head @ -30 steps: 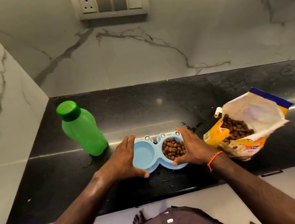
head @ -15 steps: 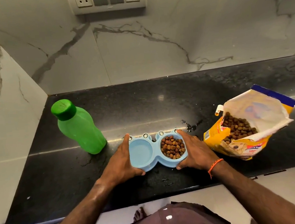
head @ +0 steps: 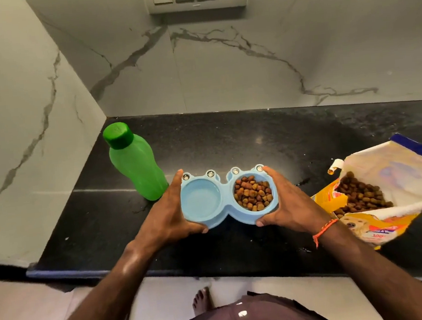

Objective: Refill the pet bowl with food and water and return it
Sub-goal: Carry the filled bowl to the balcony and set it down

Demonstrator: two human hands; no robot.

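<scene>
- Head view: pale blue plastic double pet bowl (head: 227,201) gripped between left hand (head: 170,214) and right hand (head: 289,202), fingers curled round both ends.
- Kibble beside right fingers, water beside left.
- Step, judged: returning; next, level carry.

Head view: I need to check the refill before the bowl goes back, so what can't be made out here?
- Bowl underside and ends: covered by left hand and right hand.
- Whether the bowl is lifted or resting on the counter.
- Bottle contents: opaque green plastic.
- Food bag: cut off by the right edge.
</scene>
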